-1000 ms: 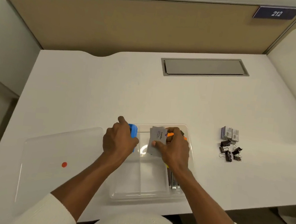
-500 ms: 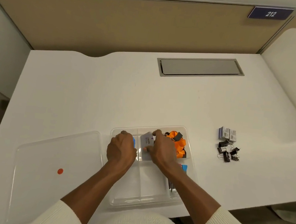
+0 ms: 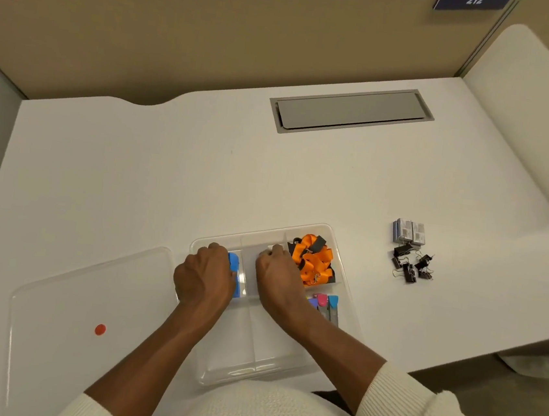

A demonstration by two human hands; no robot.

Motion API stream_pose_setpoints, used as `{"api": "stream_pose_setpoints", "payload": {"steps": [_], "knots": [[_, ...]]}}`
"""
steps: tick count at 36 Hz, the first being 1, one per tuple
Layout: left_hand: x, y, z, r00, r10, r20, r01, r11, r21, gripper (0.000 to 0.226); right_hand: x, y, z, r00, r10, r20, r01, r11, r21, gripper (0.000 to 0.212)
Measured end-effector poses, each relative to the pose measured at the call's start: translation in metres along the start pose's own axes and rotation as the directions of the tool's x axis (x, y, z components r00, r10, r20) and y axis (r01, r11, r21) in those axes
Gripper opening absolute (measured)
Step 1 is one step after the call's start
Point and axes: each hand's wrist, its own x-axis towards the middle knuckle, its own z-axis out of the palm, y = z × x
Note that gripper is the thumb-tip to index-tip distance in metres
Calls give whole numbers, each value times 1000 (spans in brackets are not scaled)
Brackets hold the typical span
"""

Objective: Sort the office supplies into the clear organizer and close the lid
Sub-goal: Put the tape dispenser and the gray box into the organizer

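The clear organizer (image 3: 344,269) sits at the desk's front edge. My left hand (image 3: 203,276) is down in its far left compartment, closed around a blue object (image 3: 233,266). My right hand (image 3: 277,279) is in the far middle compartment, fingers closed on a grey card pack (image 3: 267,250) that it almost wholly hides. An orange lanyard (image 3: 313,257) fills the far right compartment. Coloured clips (image 3: 324,303) lie in the slot below it. The clear lid (image 3: 88,290), marked with a red dot, lies flat to the left.
Small staple boxes (image 3: 409,232) and several black binder clips (image 3: 411,264) lie on the white desk (image 3: 134,176) to the right of the organizer. A grey cable hatch (image 3: 351,109) is set in the desk's far side, below a tan partition.
Both hands have lowered their items into the organizer's far compartments. The grey card pack, held upright before, is down under my right hand, uncovering the orange lanyard.
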Motion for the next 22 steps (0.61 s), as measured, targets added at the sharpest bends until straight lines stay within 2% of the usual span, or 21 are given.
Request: {"api": "stream_pose_setpoints", "payload": {"steps": [4, 7, 10, 15, 18, 20, 22], "knots": [[-5, 3, -8, 999, 8, -41, -6, 999, 48, 36, -11, 8, -11, 995, -4, -101, 10, 998, 64, 46], [-12, 11, -18, 995, 27, -97, -25, 999, 20, 31, -22, 24, -25, 983, 64, -172, -28, 979, 201, 43], [-20, 28, -30, 981, 89, -175, -97, 995, -36, 39, -35, 52, -39, 954, 166, -250, -69, 933, 353, 31], [-28, 75, -46, 953, 205, -222, -238, 962, -134, 35, -53, 118, -63, 845, 421, -329, -144, 772, 619, 15], [-29, 113, -54, 951, 272, -151, -309, 879, -363, 34, -56, 168, -73, 749, 602, -275, -234, 630, 740, 18], [-28, 142, -58, 949, 304, -85, -300, 785, -542, 33, -55, 203, -78, 681, 706, -193, -289, 502, 815, 20], [-25, 172, -61, 943, 332, -21, -267, 718, -643, 33, -52, 234, -80, 622, 771, -137, -326, 414, 850, 20]]}}
